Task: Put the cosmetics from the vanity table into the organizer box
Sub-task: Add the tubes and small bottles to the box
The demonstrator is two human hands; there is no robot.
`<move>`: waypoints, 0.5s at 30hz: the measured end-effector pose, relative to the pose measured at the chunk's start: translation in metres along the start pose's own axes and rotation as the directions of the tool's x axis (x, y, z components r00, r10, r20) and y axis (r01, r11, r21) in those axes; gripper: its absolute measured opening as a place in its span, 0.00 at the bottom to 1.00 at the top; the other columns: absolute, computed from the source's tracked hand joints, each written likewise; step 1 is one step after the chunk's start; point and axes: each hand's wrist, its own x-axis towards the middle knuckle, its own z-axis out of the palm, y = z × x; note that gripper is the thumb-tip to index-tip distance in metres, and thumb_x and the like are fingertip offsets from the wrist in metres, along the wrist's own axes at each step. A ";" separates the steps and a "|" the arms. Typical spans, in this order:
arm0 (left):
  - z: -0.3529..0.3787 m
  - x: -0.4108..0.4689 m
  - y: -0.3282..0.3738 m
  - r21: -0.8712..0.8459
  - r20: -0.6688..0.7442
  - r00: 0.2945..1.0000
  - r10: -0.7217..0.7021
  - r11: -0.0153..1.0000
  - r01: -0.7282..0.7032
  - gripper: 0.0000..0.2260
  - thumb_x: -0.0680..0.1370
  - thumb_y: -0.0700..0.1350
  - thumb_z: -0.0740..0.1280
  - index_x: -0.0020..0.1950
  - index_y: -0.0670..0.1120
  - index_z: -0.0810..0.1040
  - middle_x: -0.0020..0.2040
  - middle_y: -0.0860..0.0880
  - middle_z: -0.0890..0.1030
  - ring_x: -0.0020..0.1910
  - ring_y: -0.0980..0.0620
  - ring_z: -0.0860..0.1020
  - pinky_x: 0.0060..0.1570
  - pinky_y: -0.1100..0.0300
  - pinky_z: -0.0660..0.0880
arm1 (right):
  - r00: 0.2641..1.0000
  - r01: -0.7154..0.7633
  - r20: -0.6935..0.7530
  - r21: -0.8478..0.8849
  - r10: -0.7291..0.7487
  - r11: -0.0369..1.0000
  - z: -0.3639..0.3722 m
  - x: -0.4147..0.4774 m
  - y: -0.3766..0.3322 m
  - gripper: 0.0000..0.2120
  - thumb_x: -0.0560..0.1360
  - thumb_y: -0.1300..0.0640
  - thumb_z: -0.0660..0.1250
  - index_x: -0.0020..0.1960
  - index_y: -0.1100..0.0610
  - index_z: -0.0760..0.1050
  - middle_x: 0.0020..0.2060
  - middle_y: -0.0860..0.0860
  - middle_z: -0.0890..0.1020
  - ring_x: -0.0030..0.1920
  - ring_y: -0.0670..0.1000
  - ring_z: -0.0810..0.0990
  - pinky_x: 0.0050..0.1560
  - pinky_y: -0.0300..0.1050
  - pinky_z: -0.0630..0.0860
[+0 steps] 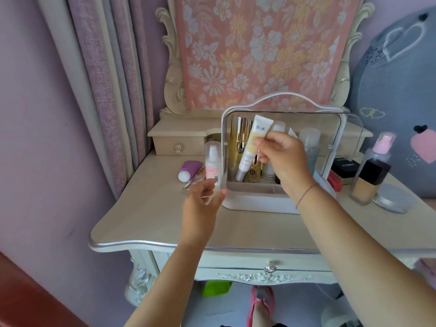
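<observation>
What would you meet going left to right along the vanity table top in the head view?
Purple tube → pump bottle → organizer box → black box → foundation bottle → round silver tin.

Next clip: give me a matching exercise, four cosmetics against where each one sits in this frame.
Things:
1. white and yellow tube
2. purple tube
3. foundation bottle
4. gold bottles

Places:
A. lying on the vanity table, left of the organizer box
B. standing inside the organizer box
C. held in the right hand, cap end down in the box
D. standing on the table, right of the box

Pairs: 1-C, 2-A, 3-D, 4-B
</observation>
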 end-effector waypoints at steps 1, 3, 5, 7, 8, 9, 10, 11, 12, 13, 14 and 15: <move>0.004 0.003 -0.001 0.029 0.034 0.999 -0.018 0.999 0.017 0.16 0.72 0.49 0.72 0.58 0.49 0.77 0.50 0.54 0.80 0.49 0.57 0.77 0.46 0.69 0.72 | 0.999 0.037 -0.038 -0.050 -0.039 0.998 0.001 0.005 0.001 0.06 0.73 0.62 0.69 0.43 0.51 0.81 0.35 0.48 0.84 0.33 0.42 0.79 0.36 0.38 0.78; 0.012 0.006 -0.004 0.053 0.132 0.990 -0.044 0.998 0.038 0.17 0.72 0.47 0.72 0.60 0.48 0.77 0.53 0.50 0.81 0.51 0.53 0.78 0.51 0.60 0.75 | 0.994 0.085 -0.057 -0.149 -0.094 0.985 0.007 0.015 0.004 0.04 0.73 0.62 0.69 0.46 0.54 0.80 0.39 0.54 0.84 0.36 0.46 0.81 0.38 0.43 0.80; 0.014 0.006 -0.007 0.073 0.211 0.977 -0.017 0.997 0.001 0.15 0.73 0.47 0.71 0.58 0.49 0.77 0.51 0.47 0.81 0.51 0.48 0.78 0.54 0.52 0.76 | 0.994 0.101 -0.023 -0.258 -0.111 0.961 0.015 0.023 0.009 0.04 0.74 0.61 0.69 0.48 0.57 0.81 0.42 0.55 0.85 0.39 0.51 0.83 0.42 0.50 0.82; 0.012 0.006 -0.010 0.072 0.233 0.972 0.016 0.997 -0.033 0.13 0.73 0.46 0.70 0.58 0.50 0.76 0.50 0.46 0.82 0.51 0.46 0.79 0.53 0.50 0.76 | 0.993 0.120 0.032 -0.350 -0.116 0.929 0.020 0.027 0.013 0.05 0.74 0.60 0.69 0.49 0.59 0.81 0.42 0.54 0.85 0.40 0.52 0.84 0.45 0.56 0.82; 0.011 0.006 -0.011 0.054 0.235 0.972 0.015 0.998 -0.029 0.14 0.74 0.46 0.70 0.59 0.51 0.76 0.50 0.46 0.82 0.51 0.47 0.79 0.53 0.52 0.77 | 0.991 0.130 0.060 -0.383 -0.116 0.915 0.023 0.027 0.015 0.05 0.74 0.60 0.69 0.49 0.59 0.81 0.42 0.54 0.85 0.40 0.52 0.84 0.46 0.56 0.81; 0.010 0.006 -0.011 0.037 0.237 0.972 0.011 0.999 -0.020 0.14 0.74 0.46 0.70 0.59 0.52 0.76 0.50 0.48 0.83 0.51 0.49 0.79 0.53 0.54 0.77 | 0.990 0.140 0.084 -0.410 -0.115 0.901 0.025 0.027 0.018 0.06 0.74 0.59 0.68 0.49 0.59 0.81 0.42 0.54 0.85 0.40 0.52 0.84 0.45 0.56 0.82; 0.009 0.006 -0.011 0.027 0.238 0.971 0.010 1.000 -0.016 0.15 0.74 0.46 0.69 0.60 0.53 0.76 0.50 0.49 0.83 0.51 0.50 0.79 0.52 0.55 0.77 | 0.988 0.146 0.103 -0.431 -0.113 0.890 0.027 0.027 0.021 0.06 0.74 0.59 0.68 0.49 0.59 0.81 0.42 0.53 0.85 0.40 0.51 0.85 0.45 0.56 0.82; 0.009 0.006 -0.011 0.022 0.240 0.971 0.013 1.000 -0.019 0.15 0.74 0.45 0.69 0.60 0.53 0.77 0.49 0.50 0.83 0.51 0.52 0.80 0.52 0.56 0.77 | 0.987 0.149 0.116 -0.443 -0.108 0.884 0.029 0.026 0.024 0.06 0.74 0.59 0.68 0.49 0.60 0.81 0.41 0.53 0.85 0.39 0.50 0.85 0.45 0.56 0.82; 0.009 0.006 -0.011 0.017 0.241 0.970 0.017 1.000 -0.022 0.15 0.74 0.45 0.69 0.60 0.53 0.77 0.49 0.52 0.83 0.50 0.54 0.80 0.52 0.57 0.77 | 0.987 0.146 0.130 -0.453 -0.097 0.880 0.031 0.025 0.026 0.06 0.75 0.59 0.68 0.49 0.60 0.80 0.41 0.53 0.85 0.38 0.50 0.85 0.44 0.56 0.82; 0.009 0.006 -0.012 0.010 0.239 0.971 0.020 1.000 -0.023 0.15 0.74 0.44 0.69 0.60 0.53 0.77 0.50 0.53 0.83 0.50 0.56 0.80 0.52 0.59 0.77 | 0.986 0.140 0.144 -0.469 -0.081 0.872 0.033 0.024 0.028 0.06 0.75 0.59 0.68 0.49 0.61 0.80 0.41 0.53 0.86 0.38 0.49 0.85 0.44 0.55 0.82; 0.009 0.007 -0.012 0.006 0.236 0.972 0.018 1.000 -0.020 0.16 0.74 0.44 0.69 0.61 0.53 0.76 0.50 0.54 0.83 0.50 0.58 0.80 0.51 0.60 0.77 | 0.985 0.133 0.159 -0.491 -0.062 0.861 0.035 0.023 0.030 0.07 0.75 0.59 0.68 0.50 0.61 0.80 0.42 0.53 0.86 0.38 0.49 0.85 0.44 0.55 0.82; 0.009 0.007 -0.012 0.011 0.233 0.972 0.012 1.000 -0.015 0.17 0.74 0.45 0.69 0.62 0.52 0.76 0.50 0.54 0.83 0.50 0.59 0.80 0.51 0.61 0.76 | 0.985 0.124 0.170 -0.510 -0.041 0.851 0.037 0.022 0.033 0.07 0.75 0.58 0.67 0.50 0.61 0.80 0.43 0.53 0.86 0.38 0.49 0.85 0.44 0.54 0.82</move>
